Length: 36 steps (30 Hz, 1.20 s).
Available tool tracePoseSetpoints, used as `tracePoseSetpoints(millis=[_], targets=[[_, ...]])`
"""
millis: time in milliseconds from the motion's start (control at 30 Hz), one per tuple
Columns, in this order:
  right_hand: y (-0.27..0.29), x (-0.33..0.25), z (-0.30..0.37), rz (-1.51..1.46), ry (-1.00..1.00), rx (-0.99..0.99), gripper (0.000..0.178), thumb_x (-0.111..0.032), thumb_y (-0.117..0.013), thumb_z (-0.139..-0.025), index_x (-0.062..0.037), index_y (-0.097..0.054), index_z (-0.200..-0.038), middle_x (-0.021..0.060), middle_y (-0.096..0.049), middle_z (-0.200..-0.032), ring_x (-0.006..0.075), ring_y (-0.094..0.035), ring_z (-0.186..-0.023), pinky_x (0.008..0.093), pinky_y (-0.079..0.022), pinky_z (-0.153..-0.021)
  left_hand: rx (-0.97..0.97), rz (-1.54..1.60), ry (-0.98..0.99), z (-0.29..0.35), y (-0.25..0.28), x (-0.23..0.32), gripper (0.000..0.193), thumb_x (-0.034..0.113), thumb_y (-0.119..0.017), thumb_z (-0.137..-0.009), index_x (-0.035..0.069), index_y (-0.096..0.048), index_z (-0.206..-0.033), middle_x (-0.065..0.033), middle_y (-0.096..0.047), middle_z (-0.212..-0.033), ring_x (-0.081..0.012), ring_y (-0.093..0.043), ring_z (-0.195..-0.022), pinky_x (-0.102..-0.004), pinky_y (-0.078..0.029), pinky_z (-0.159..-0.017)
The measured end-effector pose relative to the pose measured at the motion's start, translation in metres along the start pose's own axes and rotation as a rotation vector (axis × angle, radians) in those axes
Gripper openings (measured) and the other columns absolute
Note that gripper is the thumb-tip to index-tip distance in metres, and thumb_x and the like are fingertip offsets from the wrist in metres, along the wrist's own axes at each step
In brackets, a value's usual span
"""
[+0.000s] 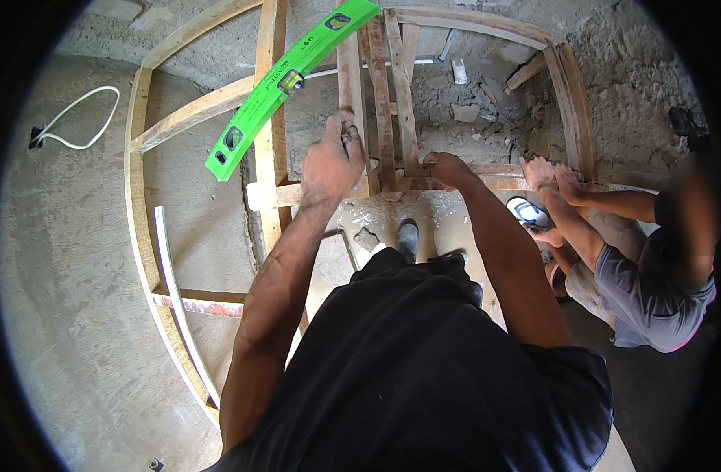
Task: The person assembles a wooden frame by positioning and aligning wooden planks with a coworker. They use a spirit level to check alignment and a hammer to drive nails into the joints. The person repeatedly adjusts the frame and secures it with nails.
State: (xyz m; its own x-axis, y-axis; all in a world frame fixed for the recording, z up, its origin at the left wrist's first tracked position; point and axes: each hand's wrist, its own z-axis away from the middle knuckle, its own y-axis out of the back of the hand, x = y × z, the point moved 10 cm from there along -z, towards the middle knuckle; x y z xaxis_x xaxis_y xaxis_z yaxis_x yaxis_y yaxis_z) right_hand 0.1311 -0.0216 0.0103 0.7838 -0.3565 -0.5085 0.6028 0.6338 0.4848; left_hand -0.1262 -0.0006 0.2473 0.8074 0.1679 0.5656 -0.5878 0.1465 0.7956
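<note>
Clasps wooden batten [349,75] in curled left hand [333,161] at twelve o'clock. Cannot tell hold of half-curled right hand [448,171] at two.

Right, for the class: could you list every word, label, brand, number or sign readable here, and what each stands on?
Green spirit level, by the middle vial: dark lettering, appearing upside down; not copied out here. The finer print beside it is too small to read.
Same level, near the upper vial: a small dark marking, also not copied.
Wooden frame: no readable text.
Wearer's dark shirt: none seen.
</note>
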Motion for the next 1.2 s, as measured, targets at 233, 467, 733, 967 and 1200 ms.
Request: tracePoseSetpoints(millis=[233,467,733,967,1200], targets=[[-0.004,0.003,-0.001,-0.022,0.018,0.01,0.052,-0.007,-0.054,-0.092,-0.0168,-0.067,-0.142,0.0231,-0.076,-0.108,0.0323,-0.076,-0.085,0.0421,-0.059,-0.075,0.027,-0.011,-0.019,0.0,0.002,0.002,0.033,0.03,-0.052,-0.105,0.025,-0.052,-0.138,-0.0287,-0.076,-0.096,-0.0533,-0.072,-0.093,-0.0625,-0.056,-0.088],[-0.022,0.012,-0.011,0.102,0.153,0.13,0.048,-0.024,-0.061,-0.098,-0.0108,-0.06,-0.144,0.0214,-0.074,-0.098,0.0317,-0.072,-0.079,0.046,-0.057,-0.072,0.019,-0.015,-0.014,0.004,0.006,0.002,0.034,0.03,-0.055,-0.103,0.028,-0.052,-0.137,-0.0294,-0.075,-0.093,-0.0543,-0.072,-0.091,-0.0626,-0.057,-0.086],[-0.08,0.079,0.047,0.066,-0.011,0.162,0.06,-0.034,-0.057,-0.099,-0.0108,-0.05,-0.154,0.0285,-0.067,-0.137,0.0481,-0.064,-0.125,0.0549,-0.049,-0.109,0.003,-0.004,0.017,0.007,0.009,0.003,0.034,0.032,-0.053,-0.104,0.028,-0.052,-0.137,-0.0311,-0.075,-0.099,-0.0561,-0.07,-0.098,-0.064,-0.053,-0.092],[-0.125,0.22,0.117,-0.017,-0.089,0.193,0.048,-0.035,-0.061,-0.096,-0.0131,-0.065,-0.139,0.0231,-0.071,-0.131,0.0433,-0.067,-0.122,0.0501,-0.053,-0.107,0.057,-0.019,-0.016,0.008,0.007,0.002,0.032,0.034,-0.051,-0.106,0.028,-0.052,-0.137,-0.0298,-0.075,-0.102,-0.0547,-0.071,-0.1,-0.0628,-0.054,-0.094],[-0.139,0.357,0.219,-0.524,-0.484,0.344,0.04,-0.026,-0.062,-0.098,-0.0102,-0.068,-0.133,0.0172,-0.077,-0.087,0.0289,-0.076,-0.066,0.0439,-0.063,-0.061,0.126,0.025,-0.066,0.008,0.006,-0.002,0.031,0.036,-0.052,-0.106,0.028,-0.055,-0.135,-0.0286,-0.075,-0.105,-0.0544,-0.071,-0.101,-0.0627,-0.054,-0.092]])
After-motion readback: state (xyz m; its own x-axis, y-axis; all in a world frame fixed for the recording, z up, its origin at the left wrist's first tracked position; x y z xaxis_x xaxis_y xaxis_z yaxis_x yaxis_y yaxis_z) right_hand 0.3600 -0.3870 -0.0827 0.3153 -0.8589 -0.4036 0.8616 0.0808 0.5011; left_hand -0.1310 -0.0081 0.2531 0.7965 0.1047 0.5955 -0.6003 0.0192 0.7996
